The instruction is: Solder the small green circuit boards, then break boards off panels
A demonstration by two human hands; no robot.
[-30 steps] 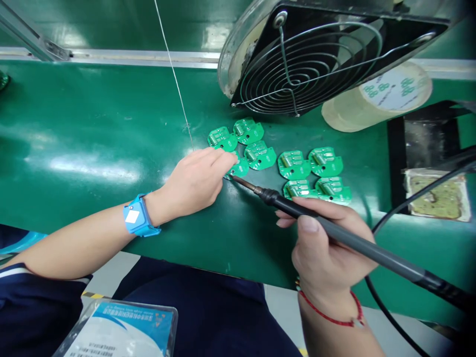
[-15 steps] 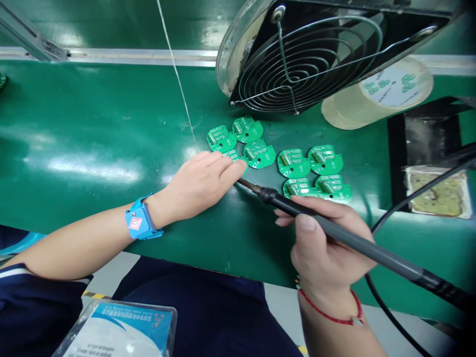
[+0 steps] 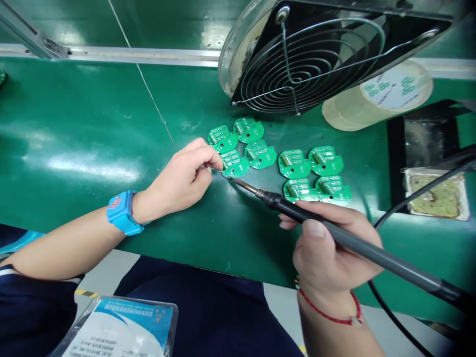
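Observation:
My left hand [image 3: 189, 173] pinches a thin solder wire [image 3: 152, 98] that runs up and away past the back of the bench. A short end of it pokes out by the fingertips, at the left edge of a green circuit board [image 3: 237, 167]. Wrapped in my right hand [image 3: 330, 243] is a soldering iron [image 3: 293, 210], slanting up to the left. The iron's bare tip is close to the lower edge of that same board; whether they touch I cannot tell. Several similar boards [image 3: 260, 153] lie around it, and a second group [image 3: 294, 163] sits to the right.
A black fan [image 3: 297, 59] with a wire guard hangs over the back of the green bench [image 3: 92, 124]. Behind the right-hand boards lies a pale roll [image 3: 353, 104]. A soiled sponge [image 3: 437, 193] is at far right, crossed by a black cable [image 3: 412, 198].
My left hand has drawn back to the left with the solder wire, uncovering the board beneath it. The iron has shifted slightly right and down.

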